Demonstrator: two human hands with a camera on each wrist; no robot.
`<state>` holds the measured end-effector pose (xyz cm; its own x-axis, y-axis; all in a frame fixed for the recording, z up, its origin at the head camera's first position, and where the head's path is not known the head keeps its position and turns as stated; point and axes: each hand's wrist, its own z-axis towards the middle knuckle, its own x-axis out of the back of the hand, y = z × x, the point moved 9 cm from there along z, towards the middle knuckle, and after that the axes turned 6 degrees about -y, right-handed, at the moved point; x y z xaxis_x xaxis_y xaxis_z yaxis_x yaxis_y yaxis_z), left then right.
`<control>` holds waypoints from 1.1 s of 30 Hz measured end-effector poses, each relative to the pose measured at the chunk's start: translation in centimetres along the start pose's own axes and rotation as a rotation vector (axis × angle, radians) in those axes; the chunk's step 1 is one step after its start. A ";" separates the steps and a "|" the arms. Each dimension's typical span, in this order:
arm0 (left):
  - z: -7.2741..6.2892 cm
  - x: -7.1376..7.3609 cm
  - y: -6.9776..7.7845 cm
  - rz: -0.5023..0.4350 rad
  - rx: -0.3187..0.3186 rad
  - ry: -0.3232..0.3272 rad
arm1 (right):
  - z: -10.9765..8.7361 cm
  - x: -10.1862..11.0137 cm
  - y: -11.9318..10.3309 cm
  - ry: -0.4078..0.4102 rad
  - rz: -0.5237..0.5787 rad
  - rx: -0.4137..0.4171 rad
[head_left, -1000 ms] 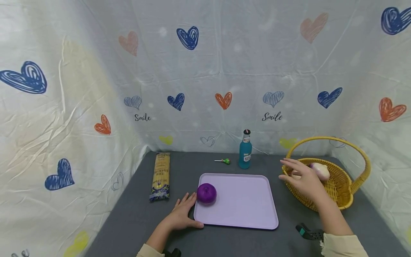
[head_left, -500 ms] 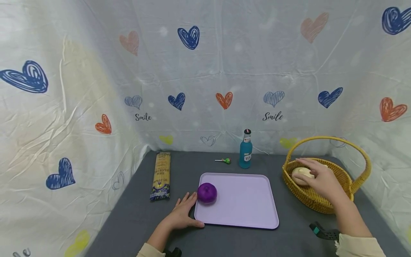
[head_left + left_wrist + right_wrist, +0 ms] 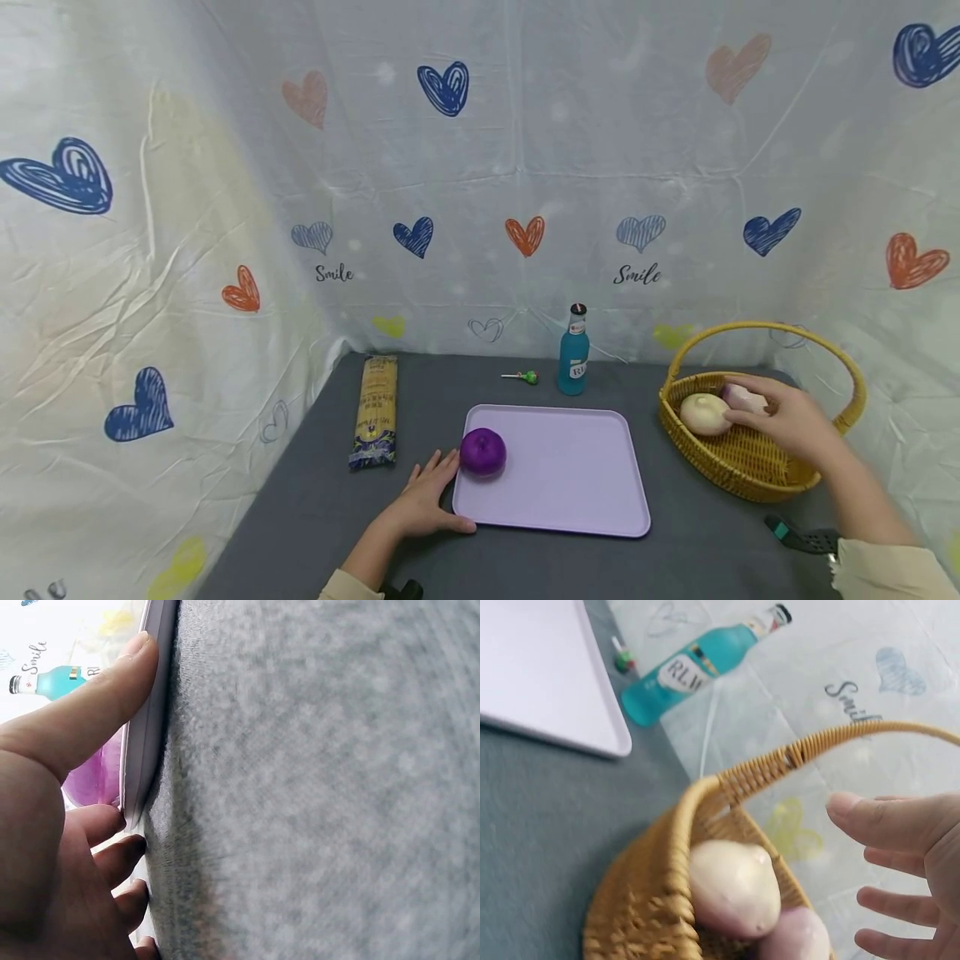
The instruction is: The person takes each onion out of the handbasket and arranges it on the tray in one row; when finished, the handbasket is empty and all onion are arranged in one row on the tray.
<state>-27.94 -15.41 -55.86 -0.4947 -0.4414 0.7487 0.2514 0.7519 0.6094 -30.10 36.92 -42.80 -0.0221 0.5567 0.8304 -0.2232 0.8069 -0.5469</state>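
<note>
My left hand (image 3: 425, 498) rests at the near-left corner of a pale lilac tray (image 3: 562, 467), its thumb along the front edge and its spread fingers by the left edge. On the tray's left side, near those fingertips, sits a shiny purple onion (image 3: 483, 452). Over a yellow wicker basket (image 3: 720, 475) hangs my right hand (image 3: 797, 419). Two round white-and-purple bulbs lie inside: a creamy bulb (image 3: 703, 414) at the left and a purplish bulb (image 3: 742, 398) partly behind the fingers. In the right wrist view, the right hand (image 3: 919, 862) has parted fingers, apart from both bulbs.
A blue bottle (image 3: 573, 350) stands behind the tray, with a green lollipop (image 3: 529, 377) lying to its left. At the left lies a yellow packet of noodles (image 3: 373, 412). The basket's tall handle (image 3: 847, 367) arches above the right side. A heart-printed curtain (image 3: 480, 167) encloses the dark table.
My right hand has moved rightward over the basket, past the left bulb to the right one, uncovering the left bulb. The left hand and the purple onion stay in place.
</note>
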 end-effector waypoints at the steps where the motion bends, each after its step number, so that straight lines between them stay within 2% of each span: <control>1: 0.0 0.0 -0.1 0.001 0.000 0.001 | 0.0 0.1 0.3 -0.006 -0.005 -0.005; 11: -0.1 0.1 0.1 0.000 -0.002 0.006 | 0.9 0.7 2.1 -0.101 -0.126 0.041; 22: -0.2 0.2 -0.1 0.001 -0.001 0.012 | 2.8 0.4 3.4 -0.238 -0.113 0.002; 33: -0.1 0.0 0.0 0.002 0.005 0.008 | 3.6 0.1 4.8 -0.287 -0.141 0.002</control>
<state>-27.88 -15.49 -55.87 -0.4878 -0.4440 0.7516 0.2482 0.7550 0.6070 -34.70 40.12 -44.96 -0.2644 0.3609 0.8943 -0.2459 0.8714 -0.4244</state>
